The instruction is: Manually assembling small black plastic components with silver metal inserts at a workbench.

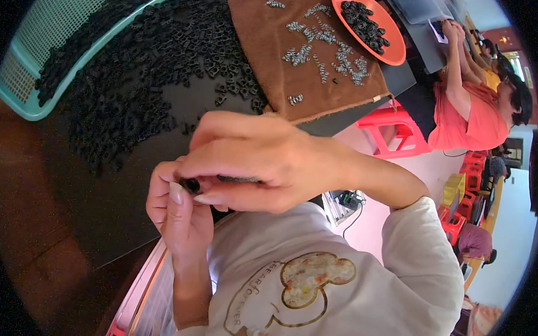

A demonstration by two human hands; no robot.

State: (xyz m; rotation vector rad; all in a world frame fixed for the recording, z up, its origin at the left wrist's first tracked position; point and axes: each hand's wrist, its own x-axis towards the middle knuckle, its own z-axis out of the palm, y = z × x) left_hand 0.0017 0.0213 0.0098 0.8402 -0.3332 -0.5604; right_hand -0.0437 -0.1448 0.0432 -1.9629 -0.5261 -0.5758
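My left hand [181,221] and my right hand [254,155] meet in front of my chest, over the near edge of the dark table. Between the fingertips of both is a small black plastic part [189,185], mostly covered by the fingers. The left thumb presses on it from the near side, while the right thumb and fingers close on it from the other side. Something dark also shows under the curled right fingers, too hidden to name. Beyond the hands lies a large spread of loose black plastic parts [129,98].
A teal mesh basket [31,103] with more black parts stands at the far left. On a brown cloth [262,34] lie several small metal coil springs [296,55]. An orange plate [394,54] holds black pieces. A pink stool [394,134] and a co-worker in coral [469,121] are at right.
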